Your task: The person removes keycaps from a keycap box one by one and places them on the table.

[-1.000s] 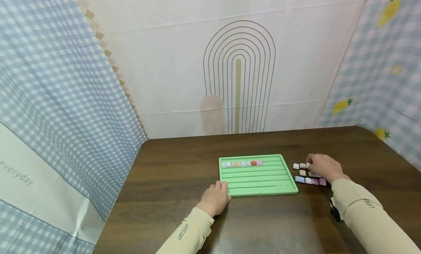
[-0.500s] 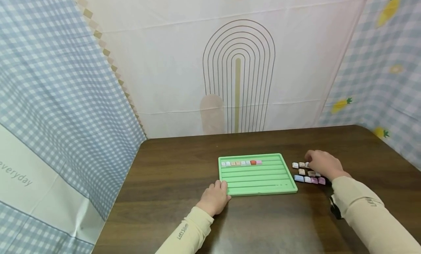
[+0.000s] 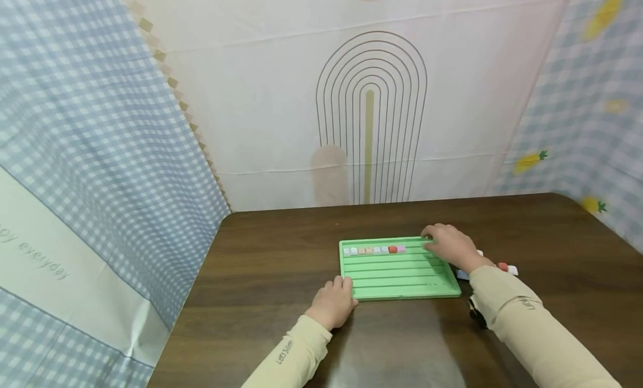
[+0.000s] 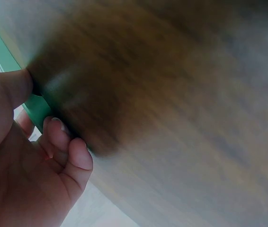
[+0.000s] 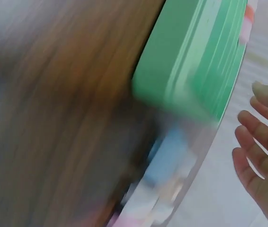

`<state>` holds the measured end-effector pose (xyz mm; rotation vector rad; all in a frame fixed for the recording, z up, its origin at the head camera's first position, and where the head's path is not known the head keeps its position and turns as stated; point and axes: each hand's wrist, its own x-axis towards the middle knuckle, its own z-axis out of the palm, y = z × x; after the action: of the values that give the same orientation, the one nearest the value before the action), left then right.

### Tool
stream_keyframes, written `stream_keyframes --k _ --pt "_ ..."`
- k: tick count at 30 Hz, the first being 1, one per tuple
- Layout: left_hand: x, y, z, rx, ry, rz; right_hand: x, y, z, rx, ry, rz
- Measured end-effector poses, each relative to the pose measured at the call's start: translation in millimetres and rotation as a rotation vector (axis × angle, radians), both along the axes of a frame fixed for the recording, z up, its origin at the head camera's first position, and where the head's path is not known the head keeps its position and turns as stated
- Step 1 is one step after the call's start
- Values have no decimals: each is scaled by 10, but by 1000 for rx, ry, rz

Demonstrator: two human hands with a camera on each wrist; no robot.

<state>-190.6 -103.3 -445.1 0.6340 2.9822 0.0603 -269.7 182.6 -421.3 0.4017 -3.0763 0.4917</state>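
A green ridged tray point(image 3: 392, 278) lies on the table, with a short row of small keycaps point(image 3: 377, 250) along its far groove. My left hand point(image 3: 332, 302) grips the tray's near left corner; in the left wrist view its thumb point(image 4: 18, 87) and curled fingers point(image 4: 77, 158) are at the green edge. Over the tray's far right corner hovers my right hand point(image 3: 452, 247), its thumb and finger apart in the head view. The right wrist view shows that hand's fingers point(image 5: 259, 130) loosely extended, with no keycap visible between them.
More keycaps point(image 3: 507, 268) lie right of the tray, mostly hidden behind my right hand and sleeve. They are blurred in the right wrist view, where a blue one point(image 5: 169, 156) stands out. The brown wooden table point(image 3: 271, 265) meets a hanging cloth point(image 3: 261, 125) at the back.
My right hand has moved left from the loose keycaps to above the tray's far right corner, and its fingers have spread. My left hand keeps its hold on the tray. The head view has shifted slightly.
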Motion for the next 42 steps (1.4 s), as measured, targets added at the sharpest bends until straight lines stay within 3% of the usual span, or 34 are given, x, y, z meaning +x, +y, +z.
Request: stream_keyframes --k 7,16,29,36,42 --pt "18 62 -2 -18 -6 -12 2 -281 -80 41 -46 73" --pt "25 74 -20 -32 24 -18 -16 -434 -175 135 120 53" --pt "16 59 -10 -24 39 -18 -25 -484 -189 169 164 47" --pt "11 56 -13 -25 30 -13 -3 -464 -122 138 175 37" --pt "-9 27 10 -27 45 -20 -64 -235 88 83 161 -19"
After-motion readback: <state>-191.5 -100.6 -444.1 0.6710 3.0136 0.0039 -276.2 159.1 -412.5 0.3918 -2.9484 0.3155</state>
